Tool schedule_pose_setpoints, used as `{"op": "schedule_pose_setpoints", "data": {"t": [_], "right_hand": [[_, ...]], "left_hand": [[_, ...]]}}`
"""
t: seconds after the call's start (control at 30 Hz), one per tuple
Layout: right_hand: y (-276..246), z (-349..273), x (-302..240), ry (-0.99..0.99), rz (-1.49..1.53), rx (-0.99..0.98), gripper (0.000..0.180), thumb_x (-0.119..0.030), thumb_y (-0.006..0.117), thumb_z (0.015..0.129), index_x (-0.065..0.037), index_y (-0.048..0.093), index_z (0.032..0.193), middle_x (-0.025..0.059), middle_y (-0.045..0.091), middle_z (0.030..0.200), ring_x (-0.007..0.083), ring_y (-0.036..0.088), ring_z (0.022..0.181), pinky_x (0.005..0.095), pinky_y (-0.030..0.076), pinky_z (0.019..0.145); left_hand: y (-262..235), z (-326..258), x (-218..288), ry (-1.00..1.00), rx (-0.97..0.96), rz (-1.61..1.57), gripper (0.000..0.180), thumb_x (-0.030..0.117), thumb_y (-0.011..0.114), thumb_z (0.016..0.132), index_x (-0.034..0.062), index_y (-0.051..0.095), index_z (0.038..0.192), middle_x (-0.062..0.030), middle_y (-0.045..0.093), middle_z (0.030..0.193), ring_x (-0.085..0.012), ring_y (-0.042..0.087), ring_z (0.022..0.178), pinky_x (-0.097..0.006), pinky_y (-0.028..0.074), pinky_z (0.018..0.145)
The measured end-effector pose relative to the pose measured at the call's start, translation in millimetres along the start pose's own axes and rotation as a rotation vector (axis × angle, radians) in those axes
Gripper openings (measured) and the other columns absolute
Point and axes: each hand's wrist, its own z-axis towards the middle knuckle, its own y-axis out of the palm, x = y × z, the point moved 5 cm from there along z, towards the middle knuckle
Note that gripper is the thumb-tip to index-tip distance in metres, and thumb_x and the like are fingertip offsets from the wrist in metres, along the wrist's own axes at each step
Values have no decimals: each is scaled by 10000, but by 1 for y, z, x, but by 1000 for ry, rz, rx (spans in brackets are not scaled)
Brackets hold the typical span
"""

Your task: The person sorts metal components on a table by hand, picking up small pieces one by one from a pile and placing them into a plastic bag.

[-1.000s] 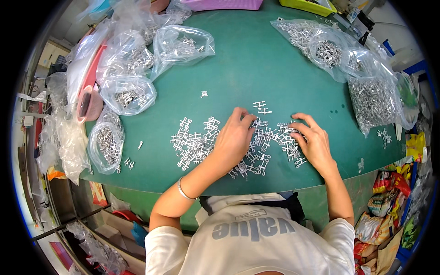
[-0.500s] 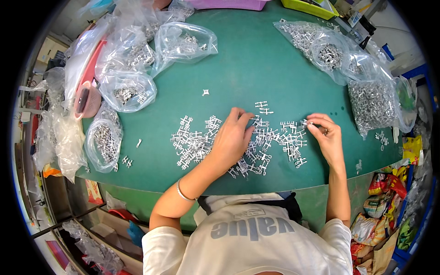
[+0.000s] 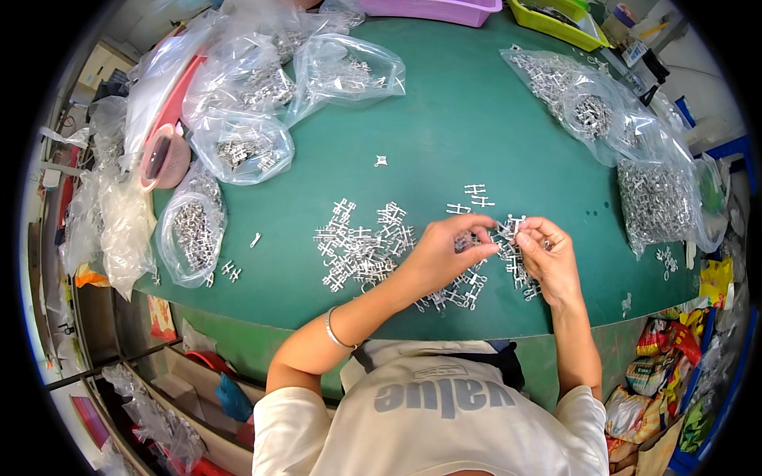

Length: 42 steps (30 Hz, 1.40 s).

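Note:
A loose pile of small white plastic frame parts (image 3: 361, 247) lies on the green table (image 3: 444, 135). My left hand (image 3: 441, 255) and my right hand (image 3: 549, 257) meet just above the right end of the pile. Both pinch one small white frame part (image 3: 505, 232) between their fingertips. More of the same parts lie under and around both hands, partly hidden by them. A thin bracelet sits on my left wrist.
Clear plastic bags of the same parts lie at the table's left (image 3: 242, 147) and back right (image 3: 663, 202). A pink tub (image 3: 163, 155) sits at left. Purple (image 3: 444, 9) and yellow-green (image 3: 559, 17) bins stand at the far edge. Snack packets (image 3: 663, 337) lie by the right edge.
My right hand has moved left from the pile's right end and my left hand has risen off the pile; they now meet and hold one part together.

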Motion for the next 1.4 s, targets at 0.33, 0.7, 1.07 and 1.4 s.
{"op": "schedule_pose_setpoints", "data": {"t": [0.33, 0.7, 1.07, 1.4], "right_hand": [[18, -4, 4, 11, -116, -21, 98, -84, 651, 834, -16, 621, 898, -63, 514, 631, -24, 347, 474, 163, 227, 403], [30, -14, -22, -481, -598, 51, 55, 31, 653, 762, 17, 635, 812, 24, 603, 720, 52, 502, 569, 188, 372, 493], [43, -27, -38, -883, -821, 106, 137, 107, 647, 711, 23, 639, 819, 111, 632, 851, 191, 622, 693, 257, 498, 567], [36, -23, -31, -641, -617, 116, 117, 108, 622, 734, 41, 628, 830, 107, 630, 873, 109, 572, 681, 214, 451, 568]], "left_hand": [[-5, -2, -9, -17, 76, -178, 103, 34, 636, 817, -16, 608, 903, -8, 594, 827, -71, 521, 771, -214, 432, 693], [-7, -9, 5, 148, 133, -66, 115, 9, 639, 811, -22, 614, 918, -12, 599, 840, -83, 515, 722, -221, 430, 647], [7, -11, -14, -327, -200, -723, 152, 105, 593, 874, 4, 588, 987, -37, 590, 796, -40, 420, 590, -193, 328, 512], [3, -10, -10, -195, -188, -658, 73, 99, 608, 862, 34, 588, 888, 17, 552, 737, -20, 409, 574, -182, 314, 499]]}}
